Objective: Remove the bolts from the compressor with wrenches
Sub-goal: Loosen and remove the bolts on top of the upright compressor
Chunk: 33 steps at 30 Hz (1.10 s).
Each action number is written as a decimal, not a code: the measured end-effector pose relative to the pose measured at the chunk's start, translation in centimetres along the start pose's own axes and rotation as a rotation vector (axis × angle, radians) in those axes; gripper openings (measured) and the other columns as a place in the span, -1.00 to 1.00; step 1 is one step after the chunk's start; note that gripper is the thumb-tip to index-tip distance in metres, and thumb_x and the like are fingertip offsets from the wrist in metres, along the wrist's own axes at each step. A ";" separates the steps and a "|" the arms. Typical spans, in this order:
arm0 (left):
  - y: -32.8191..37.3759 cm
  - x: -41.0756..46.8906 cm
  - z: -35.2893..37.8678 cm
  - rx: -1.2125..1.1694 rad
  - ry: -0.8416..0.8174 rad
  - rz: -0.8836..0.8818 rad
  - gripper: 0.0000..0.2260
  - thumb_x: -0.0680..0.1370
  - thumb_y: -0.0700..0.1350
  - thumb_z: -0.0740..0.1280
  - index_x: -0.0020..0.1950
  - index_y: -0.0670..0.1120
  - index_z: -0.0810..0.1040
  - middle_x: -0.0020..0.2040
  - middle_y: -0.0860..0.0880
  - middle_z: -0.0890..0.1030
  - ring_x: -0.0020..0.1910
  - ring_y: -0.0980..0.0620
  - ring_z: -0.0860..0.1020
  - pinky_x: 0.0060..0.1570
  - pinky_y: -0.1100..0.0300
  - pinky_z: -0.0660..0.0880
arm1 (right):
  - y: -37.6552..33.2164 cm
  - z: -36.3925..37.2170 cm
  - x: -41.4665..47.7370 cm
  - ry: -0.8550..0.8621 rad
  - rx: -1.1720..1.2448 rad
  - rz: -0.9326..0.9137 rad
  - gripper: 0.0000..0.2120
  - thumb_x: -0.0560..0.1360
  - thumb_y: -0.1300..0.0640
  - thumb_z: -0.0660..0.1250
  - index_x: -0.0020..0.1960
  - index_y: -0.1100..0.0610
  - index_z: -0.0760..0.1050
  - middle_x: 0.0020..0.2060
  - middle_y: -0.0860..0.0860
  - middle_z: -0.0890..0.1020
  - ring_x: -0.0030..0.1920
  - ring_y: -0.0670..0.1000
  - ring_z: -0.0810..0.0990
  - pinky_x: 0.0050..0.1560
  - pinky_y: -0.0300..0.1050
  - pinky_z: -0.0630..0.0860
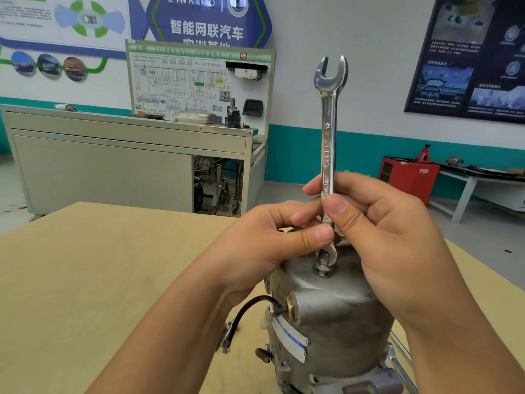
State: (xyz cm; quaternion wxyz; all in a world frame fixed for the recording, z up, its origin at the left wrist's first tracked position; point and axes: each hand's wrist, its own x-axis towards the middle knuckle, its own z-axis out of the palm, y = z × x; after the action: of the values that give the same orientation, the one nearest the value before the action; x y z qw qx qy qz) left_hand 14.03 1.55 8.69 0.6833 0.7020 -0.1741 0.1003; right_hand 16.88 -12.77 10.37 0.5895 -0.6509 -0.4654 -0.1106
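A grey metal compressor (335, 317) stands upright on the wooden table (99, 280). A bolt (322, 267) with a washer sticks up from its top. A shiny double open-end wrench (329, 132) stands vertical, its lower jaw set on the bolt head. My left hand (272, 237) pinches the wrench's lower shaft between thumb and fingers. My right hand (377, 231) grips the shaft just above, thumb in front. The wrench's upper jaw points at the ceiling.
A black cable (244, 317) hangs from the compressor's side. Another metal tool (400, 365) lies on the table at the right of the compressor. Behind the table stand a grey training bench (113, 155), a red cabinet (409, 177) and a white workbench (483, 180).
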 end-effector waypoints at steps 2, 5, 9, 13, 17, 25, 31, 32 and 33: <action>-0.1 0.1 0.0 -0.015 -0.011 0.011 -0.55 0.36 -0.11 0.41 0.15 -0.36 0.53 0.14 -0.38 0.55 0.20 -0.31 0.51 0.28 -0.10 0.43 | 0.1 0.0 -0.1 -0.001 -0.029 -0.015 -0.85 0.54 0.12 0.21 -0.01 0.00 0.55 -0.24 -0.09 0.69 -0.11 -0.10 0.66 -0.06 -0.30 0.55; -0.3 0.2 -0.3 -0.006 -0.035 0.033 -0.78 0.38 -0.18 0.43 -0.03 -0.25 0.63 -0.01 -0.23 0.65 0.06 -0.14 0.61 0.11 0.11 0.55 | 0.1 0.2 -0.1 -0.014 -0.068 -0.044 -0.82 0.53 0.10 0.18 -0.02 -0.05 0.55 -0.24 -0.10 0.68 -0.08 -0.09 0.65 0.00 -0.24 0.55; -0.1 0.0 -0.4 -0.002 -0.106 0.059 -0.80 0.40 -0.21 0.37 -0.39 0.04 0.60 -0.27 0.12 0.62 -0.15 0.20 0.59 -0.07 0.37 0.48 | 0.0 0.1 -0.2 -0.064 -0.063 -0.096 -0.81 0.53 0.15 0.17 -0.08 -0.01 0.54 -0.27 -0.08 0.66 -0.12 -0.03 0.65 -0.02 -0.24 0.54; 0.0 -0.1 -0.4 0.035 -0.154 0.047 -0.66 0.45 -0.20 0.30 -0.48 0.11 0.53 -0.30 0.18 0.58 -0.20 0.26 0.53 -0.06 0.41 0.44 | 0.2 -0.4 -0.2 -0.096 0.008 -0.093 -0.80 0.51 0.17 0.17 -0.14 -0.01 0.55 -0.30 -0.05 0.66 -0.17 0.00 0.65 -0.07 -0.19 0.57; -0.4 0.0 -0.5 0.043 -0.115 0.081 -0.87 0.42 -0.17 0.34 -0.20 -0.03 0.68 -0.13 0.02 0.64 0.00 0.07 0.58 0.10 0.27 0.49 | 0.0 -0.6 -0.1 -0.147 0.149 -0.070 -0.78 0.50 0.13 0.17 -0.15 -0.05 0.58 -0.30 -0.04 0.66 -0.20 -0.07 0.64 -0.15 -0.29 0.54; 0.0 0.1 0.2 0.000 -0.053 0.061 -0.81 0.32 -0.17 0.41 -0.46 0.04 0.55 -0.32 0.05 0.54 -0.19 0.05 0.49 -0.04 0.17 0.42 | 0.1 -0.8 -0.2 -0.101 0.271 -0.083 -0.78 0.43 -0.11 0.26 -0.12 -0.02 0.59 -0.29 -0.06 0.61 -0.19 -0.12 0.59 -0.12 -0.31 0.50; -0.3 0.0 -0.3 -0.045 -0.109 0.055 -0.90 0.38 -0.18 0.36 -0.34 -0.06 0.59 -0.24 0.08 0.63 -0.16 0.16 0.58 -0.08 0.31 0.49 | 0.5 -0.6 -0.2 0.069 0.130 -0.094 -0.80 0.42 -0.12 0.28 -0.14 -0.08 0.63 -0.30 -0.07 0.66 -0.20 -0.10 0.64 -0.13 -0.29 0.53; -0.3 0.0 -0.4 -0.046 -0.117 0.042 -0.90 0.40 -0.16 0.34 -0.19 -0.17 0.62 -0.13 0.03 0.65 -0.07 0.10 0.60 0.00 0.24 0.50 | 0.5 -0.7 -0.2 0.081 0.133 -0.083 -0.79 0.41 -0.13 0.28 -0.13 -0.08 0.64 -0.30 -0.05 0.67 -0.19 -0.08 0.64 -0.13 -0.25 0.54; -0.5 0.0 -0.5 -0.032 -0.108 0.031 -0.76 0.42 -0.14 0.32 -0.02 -0.27 0.60 -0.01 -0.02 0.64 0.03 0.03 0.60 0.10 0.16 0.50 | 0.5 -0.7 -0.2 0.091 0.150 -0.068 -0.79 0.39 -0.13 0.28 -0.13 -0.09 0.64 -0.31 -0.04 0.67 -0.21 -0.07 0.65 -0.14 -0.23 0.55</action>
State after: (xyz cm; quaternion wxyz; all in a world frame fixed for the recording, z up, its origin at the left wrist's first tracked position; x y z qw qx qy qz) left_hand 14.28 2.10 8.31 0.6823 0.6926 -0.2233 0.0699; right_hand 17.44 -13.43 10.10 0.6530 -0.5829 -0.4672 -0.1247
